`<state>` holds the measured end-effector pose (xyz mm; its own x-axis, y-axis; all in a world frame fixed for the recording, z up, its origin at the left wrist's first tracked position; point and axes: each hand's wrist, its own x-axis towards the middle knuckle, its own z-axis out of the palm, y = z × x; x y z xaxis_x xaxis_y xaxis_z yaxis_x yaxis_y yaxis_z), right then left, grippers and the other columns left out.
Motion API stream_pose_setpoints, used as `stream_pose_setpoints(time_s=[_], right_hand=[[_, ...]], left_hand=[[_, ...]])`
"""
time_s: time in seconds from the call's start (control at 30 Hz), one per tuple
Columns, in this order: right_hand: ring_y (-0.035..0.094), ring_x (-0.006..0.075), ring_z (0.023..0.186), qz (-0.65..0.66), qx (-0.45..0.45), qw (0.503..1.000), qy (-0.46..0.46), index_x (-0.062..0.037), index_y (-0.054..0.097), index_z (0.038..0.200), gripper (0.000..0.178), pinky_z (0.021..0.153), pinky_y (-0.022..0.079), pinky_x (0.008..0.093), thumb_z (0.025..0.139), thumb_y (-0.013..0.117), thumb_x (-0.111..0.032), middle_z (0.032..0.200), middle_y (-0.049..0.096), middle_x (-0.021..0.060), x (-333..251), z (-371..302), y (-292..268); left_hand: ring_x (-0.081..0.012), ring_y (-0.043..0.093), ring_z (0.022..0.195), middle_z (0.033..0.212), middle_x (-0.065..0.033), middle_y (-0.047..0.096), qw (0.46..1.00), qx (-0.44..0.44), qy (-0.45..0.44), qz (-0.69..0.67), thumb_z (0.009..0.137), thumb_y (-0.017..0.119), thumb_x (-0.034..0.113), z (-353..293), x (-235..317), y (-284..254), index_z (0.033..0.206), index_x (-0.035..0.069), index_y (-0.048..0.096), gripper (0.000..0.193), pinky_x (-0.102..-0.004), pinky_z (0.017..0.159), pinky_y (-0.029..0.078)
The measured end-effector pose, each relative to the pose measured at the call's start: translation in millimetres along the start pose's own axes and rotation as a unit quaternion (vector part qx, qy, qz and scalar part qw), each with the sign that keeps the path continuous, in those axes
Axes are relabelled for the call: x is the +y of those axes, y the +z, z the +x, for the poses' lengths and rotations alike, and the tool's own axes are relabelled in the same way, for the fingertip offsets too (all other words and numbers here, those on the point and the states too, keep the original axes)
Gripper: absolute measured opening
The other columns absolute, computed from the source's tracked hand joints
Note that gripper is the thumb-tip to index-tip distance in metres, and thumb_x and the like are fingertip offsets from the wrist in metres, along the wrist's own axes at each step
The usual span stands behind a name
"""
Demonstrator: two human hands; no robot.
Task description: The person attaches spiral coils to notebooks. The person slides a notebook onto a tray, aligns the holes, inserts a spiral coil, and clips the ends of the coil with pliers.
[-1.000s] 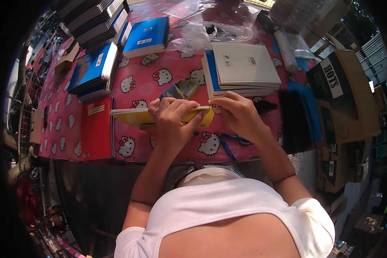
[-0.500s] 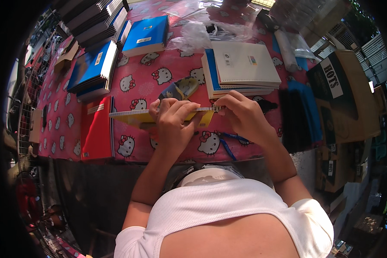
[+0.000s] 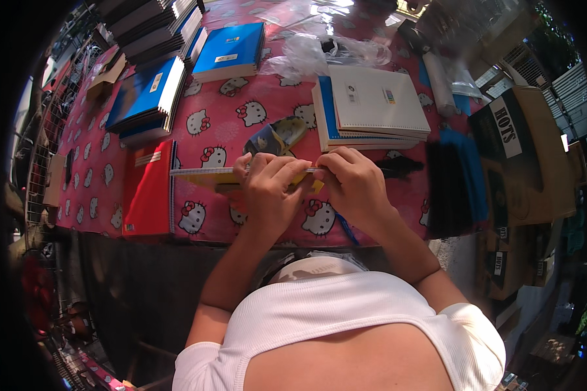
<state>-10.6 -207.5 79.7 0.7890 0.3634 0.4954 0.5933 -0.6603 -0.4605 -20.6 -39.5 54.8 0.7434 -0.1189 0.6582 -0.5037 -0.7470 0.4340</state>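
Note:
A notebook with a spiral binding and a yellow cover (image 3: 205,173) stands on its edge over the near part of the table, its bound edge up. My left hand (image 3: 267,195) is closed around it near the middle, fingers over the binding. At the binding's right end, the fingers of my right hand (image 3: 355,182) are pinched together on it. The fingertips hide what exactly they hold there. A blue-handled tool (image 3: 346,229) lies below my right hand, partly covered by it. Just beyond the notebook rests a dark blue and yellow packet-like thing (image 3: 274,137).
A red notebook (image 3: 149,189) lies at the near left. Behind it are blue notebooks (image 3: 147,94) and another blue stack (image 3: 228,52). White spiral notebooks (image 3: 379,98) sit at right centre, with clear plastic (image 3: 300,55) beyond. A cardboard box (image 3: 522,150) stands at the right.
My right hand has come in closer to my left, and its fingers have drawn together at the binding's end. It now covers more of the blue-handled tool. The view has shifted slightly.

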Motion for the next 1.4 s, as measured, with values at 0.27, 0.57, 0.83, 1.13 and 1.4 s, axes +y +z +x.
stream_pose_setpoints(time_s=[0.27, 0.57, 0.83, 1.13, 1.4], right_hand=[[0.060, 0.0270, 0.082, 0.009, 0.005, 1.000, 0.023, -0.0065, 0.062, 0.087, 0.015, 0.073, 0.046, 0.0384, 0.080, 0.070, -0.017, 0.084, 0.058, 0.0073, 2, 1, 2], [0.062, 0.0299, 0.084, -0.008, -0.086, 0.996, 0.001, -0.0047, 0.065, 0.091, 0.026, 0.076, 0.048, 0.0414, 0.084, 0.068, -0.029, 0.085, 0.062, 0.0089, -6, 12, -17], [0.058, 0.0348, 0.107, -0.108, -0.348, 0.925, -0.103, 0.0001, 0.055, 0.112, 0.037, 0.083, 0.051, 0.0440, 0.079, 0.066, -0.014, 0.116, 0.058, 0.0188, 103, 99, 80], [0.067, 0.0337, 0.089, 0.067, -0.159, 0.985, 0.007, 0.0009, 0.055, 0.115, 0.044, 0.074, 0.055, 0.0401, 0.076, 0.070, -0.013, 0.099, 0.067, 0.0148, 96, 79, 113], [0.063, 0.0198, 0.093, 0.280, -0.301, 0.907, 0.096, 0.0020, 0.060, 0.113, 0.048, 0.080, 0.053, 0.0321, 0.066, 0.071, -0.001, 0.105, 0.065, 0.0111, 121, 32, 31]], left_hand=[[-0.0170, 0.058, 0.080, 0.083, 0.0021, 0.067, 0.999, 0.033, -0.040, -0.010, 0.066, 0.081, 0.023, -1, 6, 2, 0.094, 0.012, 0.068, 0.032, -0.0394, 0.090, 0.033], [-0.0199, 0.059, 0.077, 0.077, -0.0004, 0.067, 0.999, 0.033, -0.027, -0.009, 0.070, 0.079, 0.025, -4, 5, -2, 0.081, 0.012, 0.068, 0.020, -0.0376, 0.087, 0.036], [-0.0204, 0.063, 0.084, 0.089, -0.0030, 0.068, 1.000, -0.005, -0.003, 0.014, 0.061, 0.081, 0.018, -3, 3, -24, 0.086, 0.010, 0.069, 0.028, -0.0424, 0.097, 0.035], [-0.0200, 0.062, 0.083, 0.079, -0.0006, 0.066, 0.999, 0.005, -0.042, 0.020, 0.064, 0.082, 0.032, -7, -7, -26, 0.081, 0.012, 0.067, 0.030, -0.0464, 0.100, 0.035], [-0.0211, 0.061, 0.080, 0.076, -0.0020, 0.066, 0.999, -0.011, -0.048, 0.003, 0.067, 0.081, 0.034, -2, -5, -22, 0.079, 0.009, 0.067, 0.030, -0.0460, 0.099, 0.035]])
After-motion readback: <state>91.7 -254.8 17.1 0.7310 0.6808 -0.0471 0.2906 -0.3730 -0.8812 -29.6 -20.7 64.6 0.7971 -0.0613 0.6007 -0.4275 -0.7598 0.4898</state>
